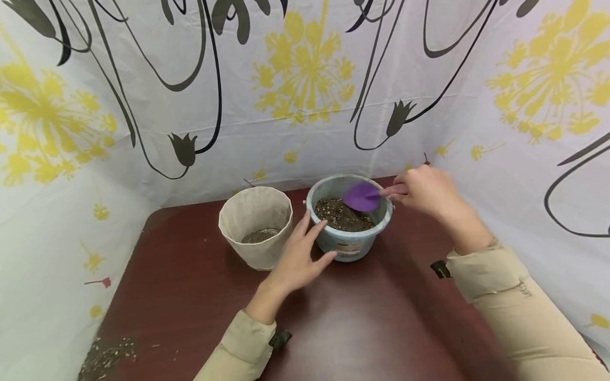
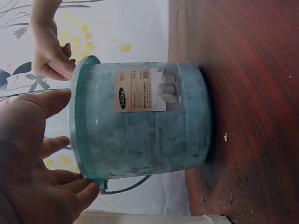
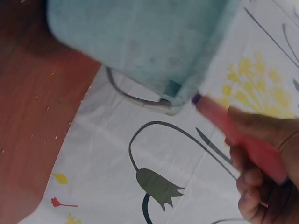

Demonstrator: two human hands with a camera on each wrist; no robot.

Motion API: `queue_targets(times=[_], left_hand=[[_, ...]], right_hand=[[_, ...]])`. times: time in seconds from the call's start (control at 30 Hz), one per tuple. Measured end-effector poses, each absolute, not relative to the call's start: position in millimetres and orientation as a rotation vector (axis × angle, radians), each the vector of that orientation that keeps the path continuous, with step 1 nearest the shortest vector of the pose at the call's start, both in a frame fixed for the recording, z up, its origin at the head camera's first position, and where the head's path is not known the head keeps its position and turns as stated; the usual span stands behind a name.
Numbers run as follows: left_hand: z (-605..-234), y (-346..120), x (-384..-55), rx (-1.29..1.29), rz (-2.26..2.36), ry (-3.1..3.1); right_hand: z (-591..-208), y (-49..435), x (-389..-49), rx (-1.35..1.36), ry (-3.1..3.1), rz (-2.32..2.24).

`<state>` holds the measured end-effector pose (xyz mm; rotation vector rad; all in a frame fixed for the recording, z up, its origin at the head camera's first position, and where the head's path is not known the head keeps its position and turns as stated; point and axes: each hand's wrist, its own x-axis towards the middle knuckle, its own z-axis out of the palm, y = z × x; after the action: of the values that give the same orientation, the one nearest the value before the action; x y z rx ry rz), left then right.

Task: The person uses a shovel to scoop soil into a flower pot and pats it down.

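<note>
My right hand [image 1: 426,193] grips the pink handle of a small trowel [image 1: 361,197], whose purple blade dips into a light blue bucket [image 1: 349,248]. Dark soil [image 1: 340,214] with pale specks lies in the bucket. In the right wrist view the fingers curl round the pink handle [image 3: 247,144], and the blade is hidden behind the bucket wall. My left hand [image 1: 297,256] has its fingers spread, with fingertips right at the bucket's near left rim. A paper label [image 2: 140,91] shows on the bucket's side in the left wrist view.
Left of the bucket stands a cream pot [image 1: 257,254] with a little soil in its bottom. Spilled soil [image 1: 109,354] is scattered at the near left corner of the dark red table [image 1: 186,296]. A flower-printed cloth [image 1: 305,143] hangs close behind and at both sides.
</note>
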<state>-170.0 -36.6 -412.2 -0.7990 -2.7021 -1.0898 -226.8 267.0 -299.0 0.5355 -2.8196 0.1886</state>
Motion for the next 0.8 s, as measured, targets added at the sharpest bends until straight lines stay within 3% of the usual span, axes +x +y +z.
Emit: queue_targets(times=[0.17,0.57,0.8], left_hand=[[-413.7,-31.9,-175.0,-0.747,-1.074,-2.759],[-409.5,-32.4,-183.4,-0.742,-1.04,-2.752],[-413.9,-30.5,-184.0,-0.71,-0.997,-2.755]], right_hand=[[-311.8,260.0,-230.3,0.493,-2.845,0.112],[-331.2,252.0,-243.8,0.836,-2.682,0.207],[-310.0,258.6,-236.9,0.865,-2.732,0.202]])
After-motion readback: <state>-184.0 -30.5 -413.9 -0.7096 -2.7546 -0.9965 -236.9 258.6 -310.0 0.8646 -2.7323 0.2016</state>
